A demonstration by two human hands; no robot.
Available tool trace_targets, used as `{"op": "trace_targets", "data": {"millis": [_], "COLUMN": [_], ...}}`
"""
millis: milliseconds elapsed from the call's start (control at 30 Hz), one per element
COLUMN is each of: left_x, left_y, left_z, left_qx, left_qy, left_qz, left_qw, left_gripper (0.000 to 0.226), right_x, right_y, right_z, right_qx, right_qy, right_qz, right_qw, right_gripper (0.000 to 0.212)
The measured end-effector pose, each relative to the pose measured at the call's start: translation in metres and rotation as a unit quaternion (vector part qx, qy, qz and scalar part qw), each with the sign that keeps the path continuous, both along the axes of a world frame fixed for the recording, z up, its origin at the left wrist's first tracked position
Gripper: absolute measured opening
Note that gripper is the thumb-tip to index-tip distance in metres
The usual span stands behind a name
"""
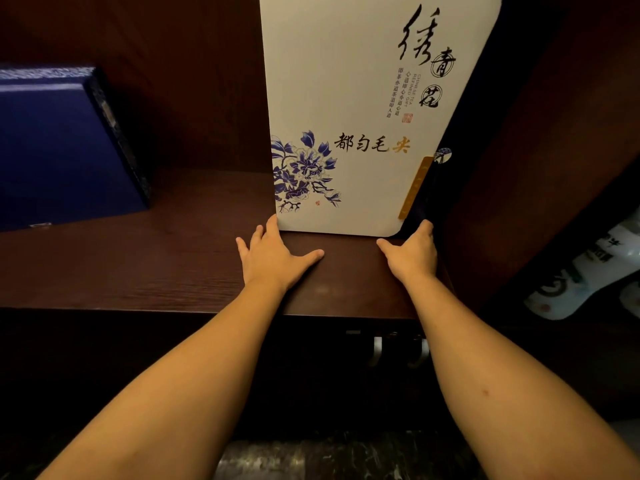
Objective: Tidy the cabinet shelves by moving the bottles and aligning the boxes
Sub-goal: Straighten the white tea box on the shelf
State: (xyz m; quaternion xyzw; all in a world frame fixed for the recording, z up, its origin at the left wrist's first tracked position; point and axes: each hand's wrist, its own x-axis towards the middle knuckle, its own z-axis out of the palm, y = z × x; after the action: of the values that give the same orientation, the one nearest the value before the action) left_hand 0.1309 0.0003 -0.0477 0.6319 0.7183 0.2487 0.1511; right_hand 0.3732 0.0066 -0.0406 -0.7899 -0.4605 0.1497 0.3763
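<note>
While your left hand (273,258) lies palm-down and spread on the dark brown wooden shelf (138,265), its fingers (272,225) are released, gripping nothing; the index fingertip touches the lower left corner of the tall white cardboard box printed with blue flowers and black calligraphy (349,98). Your thumb points across the shelf toward your other hand.

Your right hand (414,252) rests on the same shelf, thumb stretched out toward the left hand. Its fingers (425,226) reach up to the box's lower right corner and touch it there; how far they curl behind the edge you cannot tell, since the dark strip along that side hides them. They do not close around the box.

Just beyond both sets of fingertips, the white box stands upright on the shelf, leaning slightly, its right edge close to the dark wooden cabinet side wall (536,133).

Well to the left of your left fingers, a flat navy blue box with a patterned border (59,147) stands tilted at the back of the shelf.

Below your wrists, two silver curved door handles (398,351) show under the shelf's front edge. Far right of your right fingers, past the side wall, a white package with dark lettering (588,271) lies at an angle.
</note>
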Motion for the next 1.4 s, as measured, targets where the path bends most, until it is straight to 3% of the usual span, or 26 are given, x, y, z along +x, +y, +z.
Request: {"op": "trace_targets", "data": {"millis": [600, 933, 1233, 1400], "left_x": [-0.016, -0.023, -0.022, -0.029], "left_y": [-0.066, -0.105, -0.126, -0.123], "left_z": [0.003, -0.004, -0.008, 0.004], "left_qx": [-0.013, 0.031, 0.053, 0.021], "left_qy": [-0.006, -0.004, -0.051, -0.019], "left_qz": [-0.007, -0.016, -0.007, -0.021], "left_qw": [1.0, 0.999, 0.997, 0.999], "left_gripper": [0.113, 0.107, 0.091, 0.067], "right_x": [-0.009, -0.011, -0.016, -0.014], "right_y": [-0.077, -0.11, -0.133, -0.135], "right_z": [0.001, 0.005, 0.005, 0.011], "right_qx": [-0.034, -0.04, -0.018, -0.055], "right_qy": [-0.009, 0.003, 0.024, -0.028], "right_qz": [0.0, 0.004, 0.015, 0.029], "right_qw": [0.999, 0.999, 0.999, 0.998], "right_gripper": [0.087, 0.091, 0.085, 0.082]}}
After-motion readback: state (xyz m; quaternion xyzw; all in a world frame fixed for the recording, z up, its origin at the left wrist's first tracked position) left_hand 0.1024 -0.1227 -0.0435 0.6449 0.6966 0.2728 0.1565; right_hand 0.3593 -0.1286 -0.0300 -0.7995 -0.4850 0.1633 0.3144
